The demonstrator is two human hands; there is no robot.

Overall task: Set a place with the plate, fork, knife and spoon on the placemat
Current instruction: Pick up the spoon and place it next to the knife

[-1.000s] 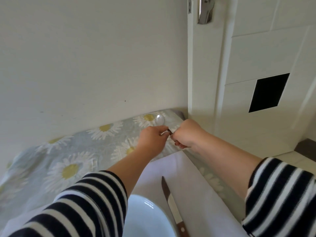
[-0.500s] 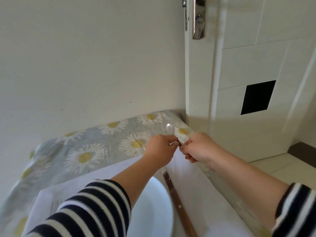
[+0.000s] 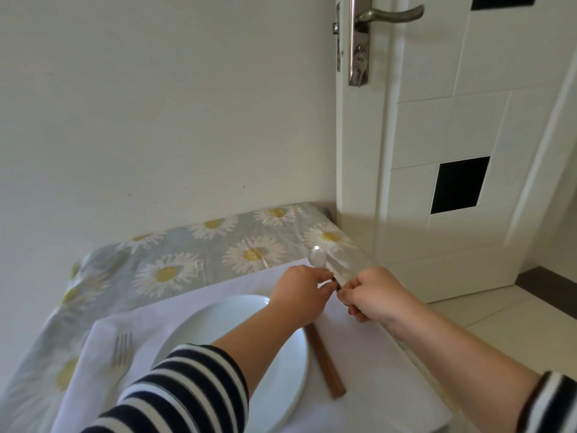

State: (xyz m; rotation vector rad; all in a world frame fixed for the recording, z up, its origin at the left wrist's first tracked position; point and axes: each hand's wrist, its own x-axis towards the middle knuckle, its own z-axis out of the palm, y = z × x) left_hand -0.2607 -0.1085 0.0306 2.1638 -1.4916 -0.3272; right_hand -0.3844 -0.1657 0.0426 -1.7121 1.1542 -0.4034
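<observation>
Place setting seen from above the desk, left to right. Daisy-print tablecloth (image 3: pixel 162 270) covers the desk (image 3: pixel 359 260); over it lies the white placemat (image 3: pixel 193 307). Fork (image 3: pixel 121 351) rests on the placemat's left part, tines away from the person, just beside the white plate (image 3: pixel 218 320) at centre. Knife (image 3: pixel 324 364), brown wooden handle showing, lies along the plate's right rim, its blade hidden under the left hand (image 3: pixel 299 295). Left hand and right hand (image 3: pixel 371 295) meet above the placemat's far right corner, both pinched shut on the handle of the spoon (image 3: pixel 318 257), whose bowl points away over the tablecloth. The spoon looks light, stiff and smooth, so likely slippery; the narrow handle is the sensible grip, as here. The plate is probably ceramic, heavier and breakable, best taken at the rim. Free placemat remains to the right of the knife; the desk edge is close there, and a white door (image 3: pixel 468 120) with lever handle (image 3: pixel 390 14) stands just beyond
</observation>
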